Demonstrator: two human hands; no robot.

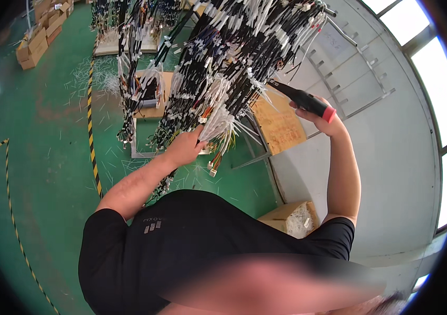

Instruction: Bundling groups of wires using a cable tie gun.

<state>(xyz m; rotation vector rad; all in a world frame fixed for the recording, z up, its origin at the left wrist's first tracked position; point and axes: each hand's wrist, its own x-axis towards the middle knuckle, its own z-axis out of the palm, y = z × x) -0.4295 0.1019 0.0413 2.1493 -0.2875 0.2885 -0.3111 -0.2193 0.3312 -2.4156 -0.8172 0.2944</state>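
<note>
My left hand (185, 148) is closed around a bunch of white cable-tie tails (218, 126) at the near end of the hanging wire bundles (234, 58), which fill the rack ahead of me. My right hand (322, 116) is wrapped tight around a black cutter (302, 98) with a red butt, its nose pointing left into the wires. I judge I'm at the trimming step: next the nose has to meet one tail close to its head without nicking a wire.

Probably factory: hanging wire harnesses (223, 68)
</note>
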